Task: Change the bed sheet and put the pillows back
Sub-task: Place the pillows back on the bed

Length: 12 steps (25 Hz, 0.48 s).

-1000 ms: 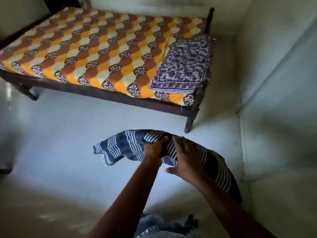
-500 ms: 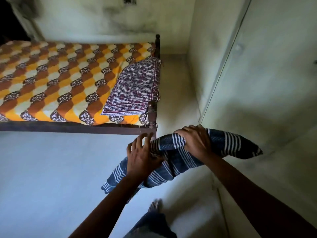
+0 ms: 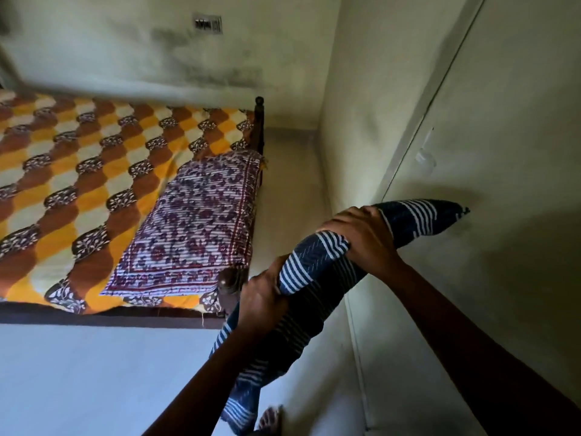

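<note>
**Navy striped pillow gripped in both hands beside the bed**

From the head camera, the only view I have, I am looking down across a dim room. An orange, brown and cream patterned bed sheet (image 3: 94,190) lies spread over a bed with a dark wooden frame (image 3: 110,319). A purple and white floral pillow (image 3: 198,228) lies flat at the right end of the sheet, its near corner close to a rounded bedpost (image 3: 231,280). A second post (image 3: 259,121) rises at the far corner. Behind the bed is a pale, stained wall (image 3: 125,58) with a switch plate (image 3: 208,24) high up. To the right is a pale door (image 3: 503,121) with a small latch (image 3: 424,155). The pale floor (image 3: 94,372) runs along the near side of the bed, and part of a bare foot (image 3: 270,418) shows at the bottom edge.

The striped pillow (image 3: 314,259), navy with white bands, is up in the air to the right of the bed, between the near bedpost and the door. It bends over the arms, one end pointing at the door, the other drooping towards the floor and hiding part of the bed's corner.

The left hand (image 3: 261,297) clutches the pillow's middle, fingers curled into the cloth. The right hand (image 3: 361,237) clamps over it higher up, fingers wrapped round the top. The two hands sit close together, apart from each other.
</note>
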Each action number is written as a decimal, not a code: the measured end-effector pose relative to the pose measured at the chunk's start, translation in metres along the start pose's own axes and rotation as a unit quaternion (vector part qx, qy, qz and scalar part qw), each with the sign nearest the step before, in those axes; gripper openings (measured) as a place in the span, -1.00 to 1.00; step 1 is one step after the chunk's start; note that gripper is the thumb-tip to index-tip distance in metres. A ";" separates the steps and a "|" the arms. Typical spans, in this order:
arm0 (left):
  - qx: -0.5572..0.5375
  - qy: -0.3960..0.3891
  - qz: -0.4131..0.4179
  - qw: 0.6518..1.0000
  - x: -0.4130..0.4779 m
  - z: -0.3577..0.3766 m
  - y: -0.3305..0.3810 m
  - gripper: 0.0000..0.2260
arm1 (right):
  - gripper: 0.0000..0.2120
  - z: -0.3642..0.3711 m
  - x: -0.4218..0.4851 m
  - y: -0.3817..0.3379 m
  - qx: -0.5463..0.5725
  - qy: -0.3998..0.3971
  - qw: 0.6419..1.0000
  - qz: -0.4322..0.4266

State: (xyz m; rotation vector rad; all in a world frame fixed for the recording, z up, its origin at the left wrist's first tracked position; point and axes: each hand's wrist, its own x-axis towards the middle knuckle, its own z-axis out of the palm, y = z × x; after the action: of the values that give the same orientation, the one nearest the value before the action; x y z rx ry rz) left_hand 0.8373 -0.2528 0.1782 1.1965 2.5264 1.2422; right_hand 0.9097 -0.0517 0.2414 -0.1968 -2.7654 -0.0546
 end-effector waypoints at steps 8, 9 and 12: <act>-0.067 0.052 -0.044 0.995 0.205 0.030 -0.005 -0.52 | -0.67 0.037 0.158 0.133 0.047 -0.010 0.999 0.000; -0.077 0.061 -0.057 0.994 0.233 0.035 -0.006 -0.52 | -0.66 0.045 0.183 0.152 0.050 -0.013 0.999 -0.009; -0.094 0.073 -0.107 0.987 0.315 0.058 -0.004 -0.53 | -0.60 0.072 0.249 0.214 0.088 -0.002 0.996 -0.018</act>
State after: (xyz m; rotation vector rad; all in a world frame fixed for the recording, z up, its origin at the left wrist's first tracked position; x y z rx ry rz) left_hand 0.6399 -0.0036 0.2153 0.7989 2.4851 1.5184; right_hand 0.6845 0.1969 0.2668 -0.1000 -2.7589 0.1798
